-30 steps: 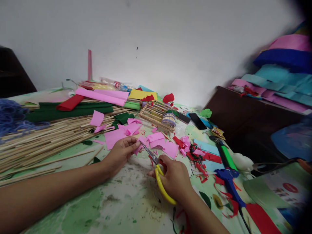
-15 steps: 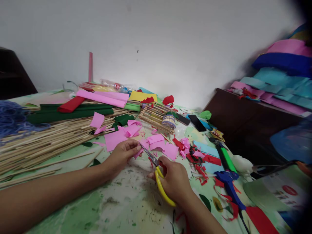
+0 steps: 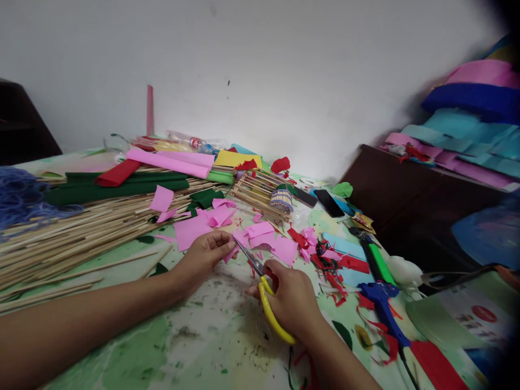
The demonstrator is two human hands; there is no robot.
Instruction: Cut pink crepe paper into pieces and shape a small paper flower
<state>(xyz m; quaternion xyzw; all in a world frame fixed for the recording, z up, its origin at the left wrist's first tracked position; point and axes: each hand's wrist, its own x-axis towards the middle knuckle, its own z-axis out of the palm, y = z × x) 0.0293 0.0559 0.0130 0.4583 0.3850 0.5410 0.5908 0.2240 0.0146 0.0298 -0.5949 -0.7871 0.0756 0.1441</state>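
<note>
Between the thumb and fingers of my left hand is pinched a small piece of pink paper, mostly hidden by the fingers. My right hand grips yellow-handled scissors, fingers wrapped round the handles. The blades point up and left, their tips touching or very close to the pink piece at my left fingertips. Whether the blades are parted is hard to see. Just beyond both hands lie cut squares and scraps of pink paper.
Bamboo sticks cover the left side, near blue yarn. Behind are rolled green paper and a stick frame. To the right lie a phone, red scraps, a blue glue gun and a pale green bucket.
Almost nothing differs. Both hands, the pink piece and the scissors hold nearly the same place; the view has shifted very slightly.
</note>
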